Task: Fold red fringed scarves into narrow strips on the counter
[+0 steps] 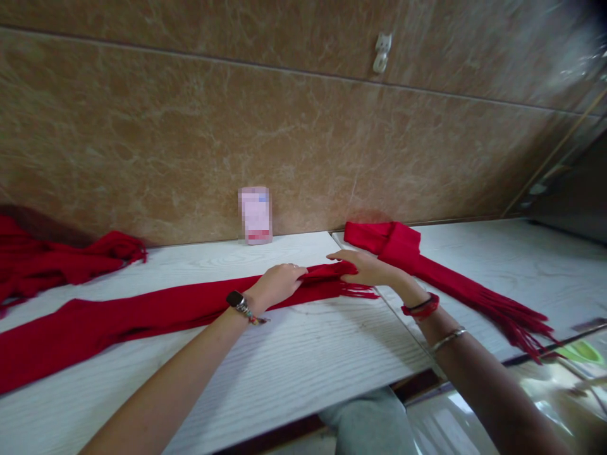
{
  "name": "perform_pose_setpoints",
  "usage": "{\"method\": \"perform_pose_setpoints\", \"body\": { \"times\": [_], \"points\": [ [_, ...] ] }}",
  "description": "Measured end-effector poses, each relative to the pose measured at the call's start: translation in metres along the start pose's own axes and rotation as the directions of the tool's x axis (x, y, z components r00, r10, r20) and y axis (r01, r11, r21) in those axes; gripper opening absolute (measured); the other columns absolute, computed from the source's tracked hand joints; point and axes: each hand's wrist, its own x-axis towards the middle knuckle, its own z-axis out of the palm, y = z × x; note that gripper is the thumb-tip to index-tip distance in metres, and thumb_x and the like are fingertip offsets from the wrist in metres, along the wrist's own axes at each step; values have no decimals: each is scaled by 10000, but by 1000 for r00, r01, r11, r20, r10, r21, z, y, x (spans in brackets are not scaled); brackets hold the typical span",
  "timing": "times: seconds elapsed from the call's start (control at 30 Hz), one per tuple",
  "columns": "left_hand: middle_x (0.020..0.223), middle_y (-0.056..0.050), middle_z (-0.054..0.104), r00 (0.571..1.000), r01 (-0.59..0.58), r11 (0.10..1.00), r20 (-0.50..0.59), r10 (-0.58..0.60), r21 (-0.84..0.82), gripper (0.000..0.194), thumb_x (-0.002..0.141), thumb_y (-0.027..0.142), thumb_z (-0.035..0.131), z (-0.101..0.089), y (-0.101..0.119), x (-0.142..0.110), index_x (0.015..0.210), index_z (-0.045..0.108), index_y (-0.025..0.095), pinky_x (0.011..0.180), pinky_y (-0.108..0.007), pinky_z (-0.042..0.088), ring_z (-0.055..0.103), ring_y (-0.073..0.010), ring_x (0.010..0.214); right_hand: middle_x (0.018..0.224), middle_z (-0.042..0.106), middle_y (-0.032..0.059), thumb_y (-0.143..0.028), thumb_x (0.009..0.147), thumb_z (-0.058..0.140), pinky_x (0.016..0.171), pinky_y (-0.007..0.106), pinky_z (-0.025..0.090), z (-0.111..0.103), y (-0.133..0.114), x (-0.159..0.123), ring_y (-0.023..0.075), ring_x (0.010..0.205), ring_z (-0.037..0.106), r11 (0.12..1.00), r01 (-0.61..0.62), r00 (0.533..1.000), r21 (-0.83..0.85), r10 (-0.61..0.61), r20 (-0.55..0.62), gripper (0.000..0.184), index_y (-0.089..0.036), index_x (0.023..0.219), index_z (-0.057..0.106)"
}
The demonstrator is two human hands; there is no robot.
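Red scarf point(180, 306) is laid on the white table point(303, 360), clamped by the fingers of the left hand point(275, 285) near its fringed end. Cloth is seen between thumb and spread fingers of the right hand point(368, 268); whether gripped can't be told. Long axis is run left-right, fringe pointed right. Part-folded scarf point(398, 243) is placed right of the right fingers; green bowl point(581, 352) farther right, contents unclear.

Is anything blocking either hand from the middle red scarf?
Nothing visible. The left hand grips the middle scarf, and the right hand is at its fringed end. The pink item stands behind, out of the way.
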Motion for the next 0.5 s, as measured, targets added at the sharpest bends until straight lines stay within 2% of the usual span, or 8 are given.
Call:
{"method": "perform_pose_setpoints", "body": {
  "times": [0.07, 0.17, 0.23, 0.33, 0.5],
  "points": [
    [1001, -78, 661, 1000, 1, 1000, 1, -1, 3, 232, 866, 140, 443, -1, 1, 0, 1033, 604, 152, 806, -298, 469, 615, -191, 915, 1191, 586, 117, -254, 711, 631, 874, 334, 451, 5, -4, 1, 212, 1043, 565, 999, 11, 1000, 49, -11, 1, 538, -157, 1225, 508],
    [983, -83, 654, 1000, -4, 999, 14, 3, 43, 229, 872, 144, 425, -1, 4, 0, 1024, 596, 151, 758, -301, 482, 622, -197, 883, 1114, 626, 110, -227, 745, 598, 869, 324, 450, 13, -13, 7, 201, 993, 586, 1000, 2, 1000, 20, -1, -28, 409, -150, 1145, 569],
    [960, -86, 646, 999, -23, 996, 31, 20, 82, 229, 876, 142, 405, -1, 8, -1, 1016, 586, 145, 699, -298, 491, 628, -201, 835, 1036, 660, 91, -122, 758, 535, 853, 304, 448, 15, -18, 11, 187, 944, 603, 999, -18, 1000, -50, 18, -2, 310, -156, 1054, 620],
    [932, -87, 631, 997, -54, 991, 54, 48, 123, 233, 879, 128, 379, -1, 12, -2, 1002, 576, 142, 650, -282, 489, 625, -193, 797, 995, 675, 82, -50, 744, 495, 814, 283, 451, 10, -18, 11, 187, 917, 612, 980, -46, 995, -196, 61, 75, 316, -161, 1002, 641],
    [931, -95, 602, 995, -75, 987, 73, 65, 140, 255, 865, 69, 356, 1, 16, -5, 987, 570, 134, 657, -266, 483, 608, -178, 789, 932, 692, 94, -23, 742, 476, 769, 281, 466, -4, 3, -2, 204, 891, 629, 906, -87, 975, -415, 162, 149, 295, -158, 911, 677]
  ]
}}
